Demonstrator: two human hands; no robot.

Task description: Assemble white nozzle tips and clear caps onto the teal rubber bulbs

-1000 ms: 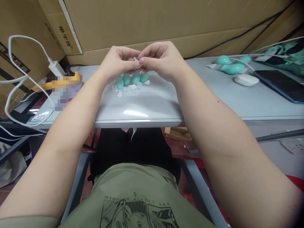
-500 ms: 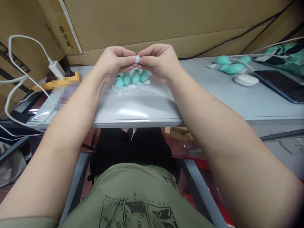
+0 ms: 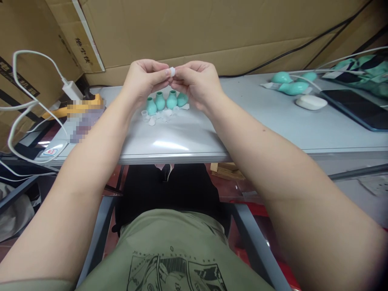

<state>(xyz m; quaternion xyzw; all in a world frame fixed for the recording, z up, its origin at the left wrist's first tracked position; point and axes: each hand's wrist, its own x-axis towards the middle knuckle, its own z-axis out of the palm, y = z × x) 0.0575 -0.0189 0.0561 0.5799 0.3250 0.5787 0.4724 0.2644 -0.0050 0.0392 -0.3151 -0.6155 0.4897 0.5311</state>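
Above the table, a small white plastic piece (image 3: 172,72) is pinched between the fingertips of my left hand (image 3: 144,80) and my right hand (image 3: 198,81). Both hands are closed, and their fingers cover part of the piece. Just below them on the table stand several teal bulb-shaped bottles (image 3: 171,101) with open necks, the rightmost tilted and partly behind my right hand. In front of the bottles lie several small white and translucent plastic pieces (image 3: 151,121), including a ring-like one (image 3: 144,115) at the left.
Farther right are more teal bulbs (image 3: 292,88), a white oval object (image 3: 311,102) and a dark phone or tablet (image 3: 357,109). A white charger with cables (image 3: 72,89) and a yellow object (image 3: 98,101) are at the left. Cardboard (image 3: 194,32) walls the back.
Both hands have shifted slightly left in view with the white piece between them. The right fingertips sit a little differently around it. The things on the table look unchanged.
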